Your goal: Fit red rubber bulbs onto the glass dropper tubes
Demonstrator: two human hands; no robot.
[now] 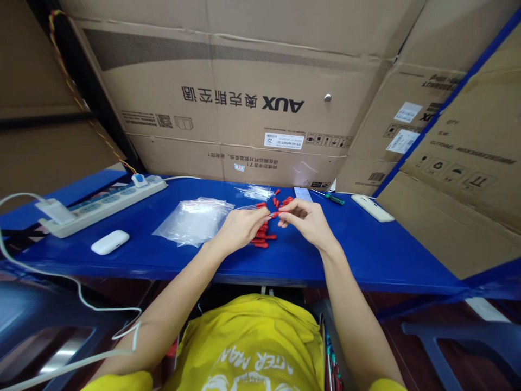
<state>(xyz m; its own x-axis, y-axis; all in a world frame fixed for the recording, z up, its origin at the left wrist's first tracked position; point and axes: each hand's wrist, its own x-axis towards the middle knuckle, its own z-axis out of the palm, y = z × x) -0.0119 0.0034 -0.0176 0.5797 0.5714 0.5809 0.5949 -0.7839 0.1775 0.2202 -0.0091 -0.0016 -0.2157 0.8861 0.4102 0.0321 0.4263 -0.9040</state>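
Over the blue table, my left hand (244, 225) pinches a thin clear dropper tube, mostly hidden by the fingers. Facing it, my right hand (307, 221) is closed on a small red rubber bulb (275, 214), which meets the tube between the two hands. Under and beside my left hand lies a pile of droppers with red bulbs (261, 245), their tubes partly covered by the hand. Several loose red bulbs (277, 203) lie just beyond my fingers. Behind them is a heap of thin clear tubes (256, 193).
Clear plastic bags (193, 221) lie left of my hands. Farther left are a white rounded case (110, 242) and a power strip (109, 205) with cables. A green-handled screwdriver (334, 199) and a white flat device (372, 208) lie right. Cardboard (244, 65) walls the back.
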